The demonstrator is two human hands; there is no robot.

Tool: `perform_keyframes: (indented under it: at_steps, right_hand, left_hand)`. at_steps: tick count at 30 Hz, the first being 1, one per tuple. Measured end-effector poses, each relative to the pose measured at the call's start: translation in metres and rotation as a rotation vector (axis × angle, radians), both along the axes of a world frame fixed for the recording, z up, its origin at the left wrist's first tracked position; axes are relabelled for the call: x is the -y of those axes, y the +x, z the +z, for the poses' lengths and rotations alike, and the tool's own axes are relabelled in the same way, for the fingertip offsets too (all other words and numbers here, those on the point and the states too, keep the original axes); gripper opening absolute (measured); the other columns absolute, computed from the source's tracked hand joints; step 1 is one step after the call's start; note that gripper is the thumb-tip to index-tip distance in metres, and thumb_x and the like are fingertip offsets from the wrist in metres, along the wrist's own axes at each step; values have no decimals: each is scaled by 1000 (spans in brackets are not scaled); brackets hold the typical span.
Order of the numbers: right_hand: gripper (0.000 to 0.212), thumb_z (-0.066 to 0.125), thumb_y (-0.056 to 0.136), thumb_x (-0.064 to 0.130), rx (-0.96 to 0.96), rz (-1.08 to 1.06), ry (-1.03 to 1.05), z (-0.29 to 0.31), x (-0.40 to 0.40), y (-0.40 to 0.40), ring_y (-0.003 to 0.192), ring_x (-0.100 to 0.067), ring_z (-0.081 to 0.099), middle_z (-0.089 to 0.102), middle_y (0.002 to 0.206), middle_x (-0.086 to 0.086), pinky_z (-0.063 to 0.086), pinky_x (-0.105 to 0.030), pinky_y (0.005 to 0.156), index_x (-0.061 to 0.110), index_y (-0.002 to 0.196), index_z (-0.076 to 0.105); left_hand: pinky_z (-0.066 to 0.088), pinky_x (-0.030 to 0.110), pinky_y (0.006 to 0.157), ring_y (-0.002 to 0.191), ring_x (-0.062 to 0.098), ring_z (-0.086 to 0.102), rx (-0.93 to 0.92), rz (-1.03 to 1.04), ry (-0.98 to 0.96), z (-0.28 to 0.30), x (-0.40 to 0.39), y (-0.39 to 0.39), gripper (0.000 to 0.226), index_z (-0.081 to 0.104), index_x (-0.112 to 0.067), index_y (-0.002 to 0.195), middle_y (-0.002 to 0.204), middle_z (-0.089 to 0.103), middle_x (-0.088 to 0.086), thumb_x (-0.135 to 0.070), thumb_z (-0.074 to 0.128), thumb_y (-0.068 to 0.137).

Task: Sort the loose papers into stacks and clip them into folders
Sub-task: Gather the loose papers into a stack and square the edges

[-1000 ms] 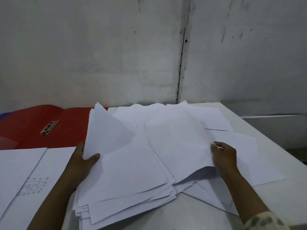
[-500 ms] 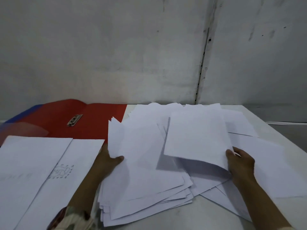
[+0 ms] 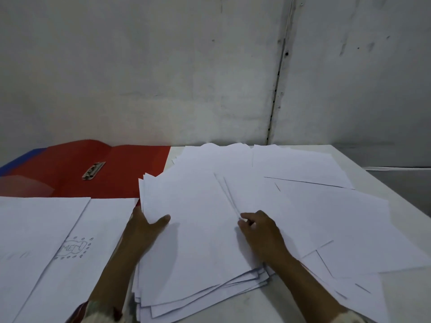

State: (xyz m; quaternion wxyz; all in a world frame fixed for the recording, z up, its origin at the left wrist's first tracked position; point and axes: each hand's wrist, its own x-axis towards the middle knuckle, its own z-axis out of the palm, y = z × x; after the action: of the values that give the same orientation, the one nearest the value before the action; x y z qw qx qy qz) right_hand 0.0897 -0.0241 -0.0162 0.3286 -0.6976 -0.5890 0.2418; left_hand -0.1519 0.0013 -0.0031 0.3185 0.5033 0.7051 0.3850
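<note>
Clearly you're early: your left hand (image 3: 145,226) grips the gathered stack (image 3: 196,234), your right hand (image 3: 258,229) pinches a sheet edge, the red folder (image 3: 112,173) holds nothing.

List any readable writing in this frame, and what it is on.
"ME", possibly followed by further letters too faint to read: hand-drawn bubble lettering ringed with small drops on the sheet with the doodle.
Faint pencil marks on the leftmost sheet: unreadable.
Metal clip on the red folder: no legible marking.
</note>
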Motion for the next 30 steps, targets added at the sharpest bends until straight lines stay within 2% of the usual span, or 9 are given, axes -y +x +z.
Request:
perform_keyframes:
  at_steps: [4, 7, 11, 14, 17, 20, 24, 27, 30]
  right_hand:
    - [43, 55, 89, 37, 142, -152, 57, 2, -11, 20, 126, -22, 40, 44, 136, -6, 35, -28, 99, 18, 128, 54]
    - [71, 50, 86, 55, 367, -270, -146, 3, -18, 48, 139, -28, 19, 25, 150, -9, 22, -41, 110, 17, 142, 31]
    - [92, 55, 77, 66, 385, -326, -270, 10, -26, 73, 133, -32, 29, 35, 143, -13, 27, -43, 105, 11, 143, 23]
    - [74, 62, 82, 49, 290, -266, -257, 17, -31, 80, 128, -31, 37, 47, 134, -13, 36, -36, 97, 7, 137, 36]
    - [33, 65, 83, 21, 111, -232, -120, 20, -34, 89, 95, -27, 55, 61, 104, -13, 41, -29, 76, 2, 110, 60]
    - [9, 64, 83, 10, -31, -212, 15, 25, -30, 97, 76, -25, 50, 59, 84, -12, 35, -28, 60, 3, 86, 59]
    - [6, 62, 86, 9, -142, -312, 179, 30, -24, 110, 76, -26, 51, 57, 81, -11, 37, -27, 61, 4, 85, 59]
    - [20, 60, 88, 11, -278, -482, 276, 35, -21, 124, 86, -24, 52, 57, 92, -9, 39, -30, 77, 0, 105, 61]
    - [29, 56, 91, 12, -404, -617, 349, 40, -17, 137, 91, -26, 52, 58, 101, -12, 39, -30, 81, -3, 115, 57]
  left_hand:
    - [40, 42, 96, 119, 36, 48, -63, -24, -10, -3, 0, -2, 74, 31, -9, 138, 133, 50, 16, -16, 72, 77]
    - [39, 43, 97, 121, 36, 47, -71, -41, 1, -5, -1, -2, 74, 30, -10, 139, 134, 49, 16, -15, 72, 77]
    - [37, 39, 96, 121, 34, 47, -86, -61, 46, -5, 0, 3, 66, 36, -9, 138, 133, 51, 15, -12, 68, 80]
    - [39, 36, 94, 118, 33, 50, -100, -63, 78, -5, 0, 6, 59, 41, -9, 135, 130, 54, 15, -13, 67, 82]
    - [40, 34, 88, 114, 33, 53, -74, -72, 120, -3, -2, 8, 52, 44, -7, 132, 127, 56, 16, -12, 64, 84]
    - [38, 31, 85, 109, 32, 55, -19, -98, 165, 0, -3, 9, 49, 45, -7, 132, 126, 57, 15, -10, 61, 86]
    - [41, 36, 90, 105, 24, 52, 51, -99, 220, 4, -3, 9, 49, 44, -13, 133, 128, 55, 11, -15, 60, 87]
    - [42, 39, 94, 111, 27, 52, 58, -101, 220, 7, -4, 10, 50, 42, -14, 135, 128, 55, 9, -16, 60, 87]
    - [39, 32, 86, 99, 20, 51, 41, -126, 224, 6, -6, 15, 47, 45, -12, 132, 118, 56, 6, -12, 60, 87]
